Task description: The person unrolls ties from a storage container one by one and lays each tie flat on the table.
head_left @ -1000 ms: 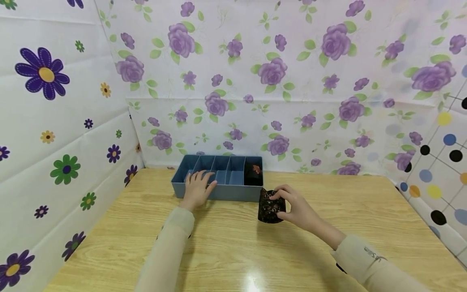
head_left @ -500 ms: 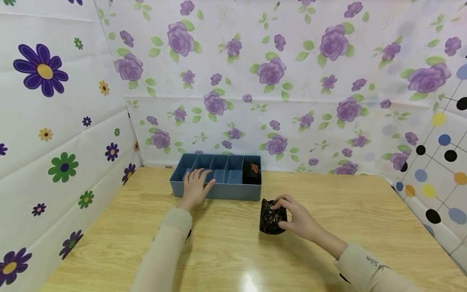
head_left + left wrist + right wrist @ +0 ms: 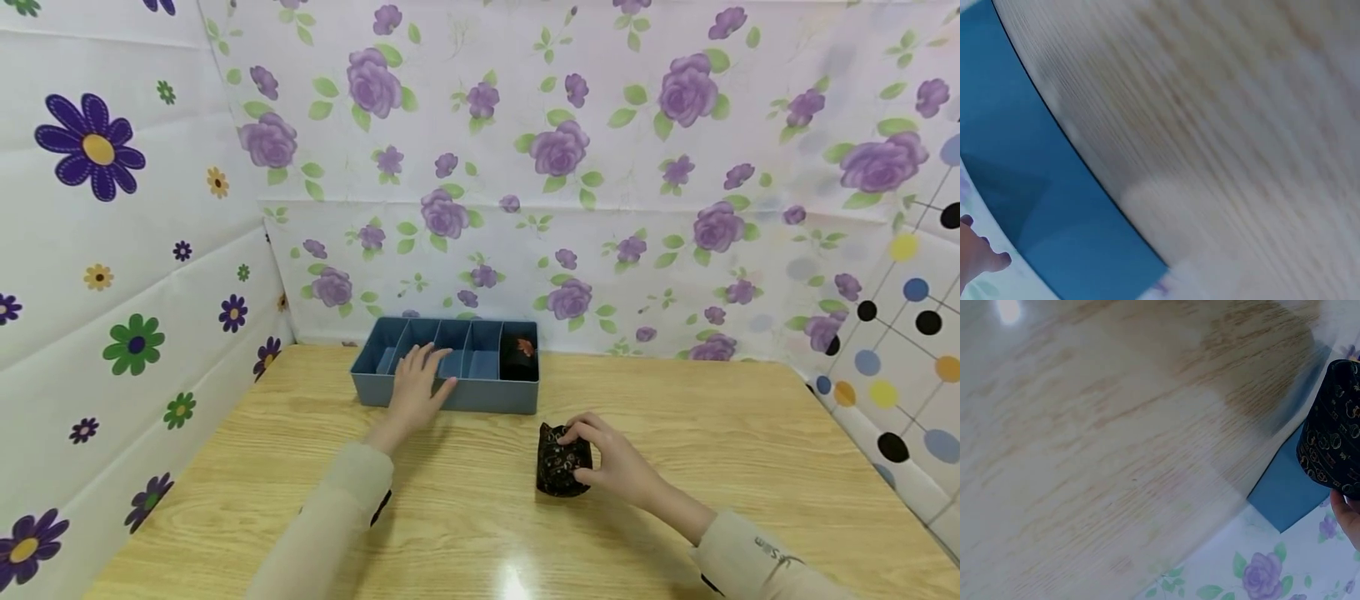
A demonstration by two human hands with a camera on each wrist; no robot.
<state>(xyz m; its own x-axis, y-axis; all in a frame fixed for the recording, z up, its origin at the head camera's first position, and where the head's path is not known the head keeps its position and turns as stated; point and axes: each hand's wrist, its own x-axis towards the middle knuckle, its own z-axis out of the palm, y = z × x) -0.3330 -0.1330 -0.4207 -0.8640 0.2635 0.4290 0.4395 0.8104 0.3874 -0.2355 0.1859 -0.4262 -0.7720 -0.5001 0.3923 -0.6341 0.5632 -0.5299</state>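
Note:
My right hand (image 3: 618, 467) pinches a rolled black cloth (image 3: 558, 468) with a small gold print, between thumb and fingers. The roll is held over the table in front of the box's right end; in the right wrist view the same black roll (image 3: 1335, 431) looks like a short cylinder. A blue-grey box (image 3: 442, 395) with several compartments stands at the back of the table. My left hand (image 3: 412, 392) reaches over its front edge, fingers spread and holding nothing. Another black bundle (image 3: 517, 367) with a reddish leaf-like mark fills the rightmost compartment.
The light wood table (image 3: 450, 517) meets a flowered cloth wall (image 3: 630, 275) right behind the box. A daisy-print sheet (image 3: 187, 350) closes the left side, and a dotted sheet (image 3: 900, 367) closes the right.
My right hand has drawn the black roll away from the box, toward me. My left hand has shifted slightly to the right along the box's front edge.

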